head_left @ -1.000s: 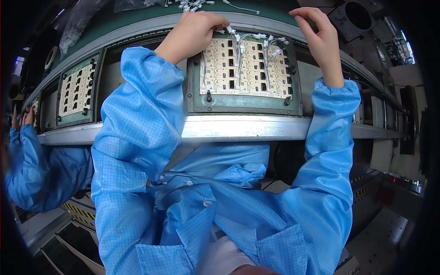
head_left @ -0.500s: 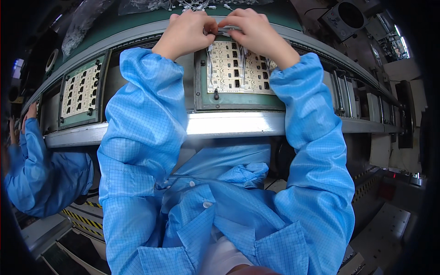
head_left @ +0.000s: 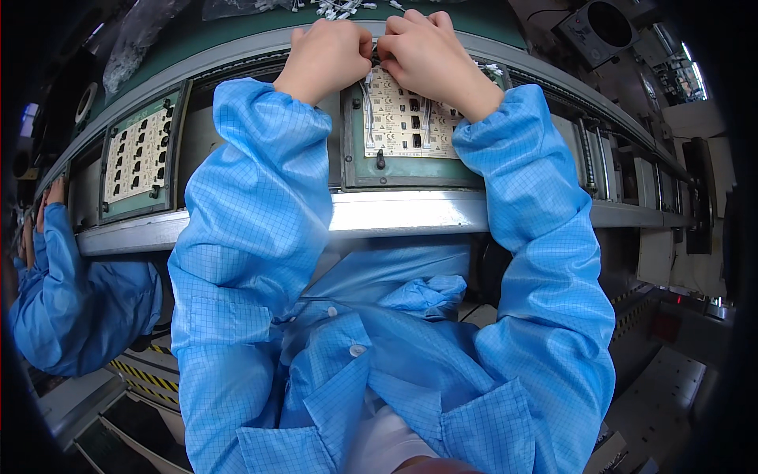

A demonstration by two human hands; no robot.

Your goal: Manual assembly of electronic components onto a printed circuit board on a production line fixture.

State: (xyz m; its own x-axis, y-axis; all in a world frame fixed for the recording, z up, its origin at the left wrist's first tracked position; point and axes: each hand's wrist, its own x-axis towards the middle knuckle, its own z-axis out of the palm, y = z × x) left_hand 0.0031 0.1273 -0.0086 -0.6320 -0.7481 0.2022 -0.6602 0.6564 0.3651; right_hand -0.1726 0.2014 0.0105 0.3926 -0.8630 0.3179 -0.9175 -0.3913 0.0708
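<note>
A cream circuit-board panel point(head_left: 399, 126) lies just below the two hands, on the wearer's side of the grip, its far edge partly covered by the fingers. A bundle of thin white wires point(head_left: 368, 114) runs along the panel's left side, up toward the narrow gap between the hands; a second wire bundle point(head_left: 427, 126) stands below the right hand. Between the two bundles sits a column of black components point(head_left: 417, 141).

The left hand point(head_left: 328, 59) is above the panel's upper left corner, fingers curled inward and tips drawn close together. The right hand point(head_left: 430, 59) faces it, just beside, its fingers bent and bunched the same way, its wrist over the panel's right part. Both grips look narrow, but the fingertips are hidden, so whether either pinches a wire or a connector cannot be told.

Around the panel, below the grip, is a green carrier point(head_left: 426, 170) with a dark frame; a black peg point(head_left: 380, 160) stands on it under the panel's lower edge. Nearer the wearer runs a silver rail point(head_left: 410, 212). Beyond the fingers, a pile of white connectors point(head_left: 339, 9) lies on a green surface point(head_left: 257, 26). Well left of the left hand is another board panel point(head_left: 138, 156).
</note>
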